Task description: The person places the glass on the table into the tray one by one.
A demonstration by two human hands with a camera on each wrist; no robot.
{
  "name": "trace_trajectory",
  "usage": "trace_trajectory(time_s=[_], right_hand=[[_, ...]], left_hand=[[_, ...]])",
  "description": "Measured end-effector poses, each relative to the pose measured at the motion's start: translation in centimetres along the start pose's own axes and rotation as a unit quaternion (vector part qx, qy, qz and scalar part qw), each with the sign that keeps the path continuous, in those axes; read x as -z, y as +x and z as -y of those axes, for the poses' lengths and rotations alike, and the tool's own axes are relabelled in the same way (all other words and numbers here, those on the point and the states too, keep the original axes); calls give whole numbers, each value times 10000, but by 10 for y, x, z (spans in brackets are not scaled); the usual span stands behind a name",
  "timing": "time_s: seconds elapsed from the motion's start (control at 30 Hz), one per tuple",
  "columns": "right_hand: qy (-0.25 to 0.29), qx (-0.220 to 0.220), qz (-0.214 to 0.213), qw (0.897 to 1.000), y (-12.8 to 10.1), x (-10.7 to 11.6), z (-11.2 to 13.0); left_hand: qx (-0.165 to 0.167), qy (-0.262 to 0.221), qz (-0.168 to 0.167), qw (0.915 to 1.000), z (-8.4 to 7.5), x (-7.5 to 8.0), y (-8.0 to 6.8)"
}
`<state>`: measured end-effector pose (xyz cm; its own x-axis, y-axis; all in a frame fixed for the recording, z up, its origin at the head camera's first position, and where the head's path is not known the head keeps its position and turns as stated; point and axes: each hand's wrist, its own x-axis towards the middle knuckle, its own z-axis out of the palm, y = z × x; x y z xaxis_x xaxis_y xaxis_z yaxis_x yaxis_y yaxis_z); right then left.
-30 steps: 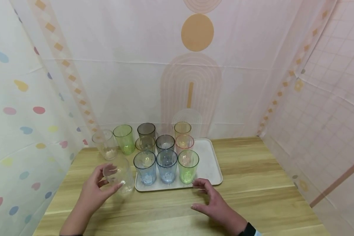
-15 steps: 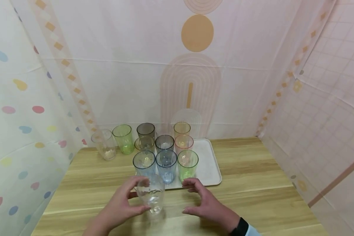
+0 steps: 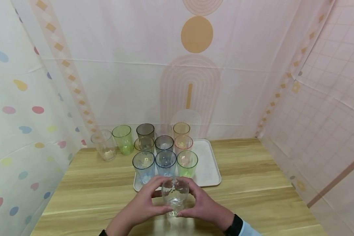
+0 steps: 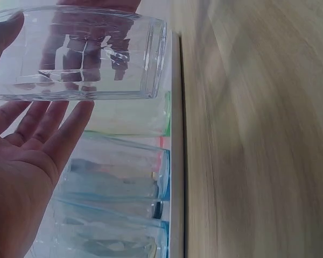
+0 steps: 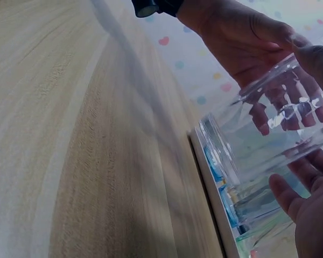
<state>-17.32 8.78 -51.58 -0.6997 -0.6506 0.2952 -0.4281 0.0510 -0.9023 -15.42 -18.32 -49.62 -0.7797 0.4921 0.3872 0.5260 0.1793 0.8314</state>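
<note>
In the head view a clear drinking glass [image 3: 175, 196] is held between both hands in front of the white tray [image 3: 209, 177]. My left hand [image 3: 144, 205] grips its left side, thumb in front and fingers behind. My right hand [image 3: 206, 204] curves around the right side, its thumb near the left one. The left wrist view shows the clear glass [image 4: 91, 54] with its thick base just above the tabletop. From the right wrist view, the glass [image 5: 258, 129] stands between the two hands, partly covered by fingers. Behind it on the tray are blue glasses [image 3: 166, 164] and a green glass [image 3: 187, 164].
Grey, amber and pink-rimmed glasses [image 3: 184, 144] stand farther back on the tray. Left of the tray, another clear glass [image 3: 104, 146] and a green glass [image 3: 124, 141] stand on the wooden table [image 3: 253, 196]. A patterned cloth [image 3: 129, 88] hangs behind.
My left hand has carried the clear glass rightward from the tray's left to its front. My right hand has shifted slightly left and now holds the glass too.
</note>
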Motion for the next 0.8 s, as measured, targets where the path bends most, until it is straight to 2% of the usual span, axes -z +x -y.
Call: trace_trajectory(time_s=[0.1,0.27,0.47,0.67,0.8], right_hand=[[8,104,-52,9999,1,0,-1],[40,12,-115,9999,1,-1,0],[35,-17,-137,9999,1,-1,2],[-48,75,-155,9998,-2,-1,1],[-135,-7,-302,9995,-6,1,-2]], left_hand=[[55,-34,64,10000,-1,-2,2],[134,-30,106,9998,-1,-4,3],[53,105,143,9998,-1,-4,3],[0,707,255,9972,-2,0,-1],[181,1346,268,9904,1,9,-10]])
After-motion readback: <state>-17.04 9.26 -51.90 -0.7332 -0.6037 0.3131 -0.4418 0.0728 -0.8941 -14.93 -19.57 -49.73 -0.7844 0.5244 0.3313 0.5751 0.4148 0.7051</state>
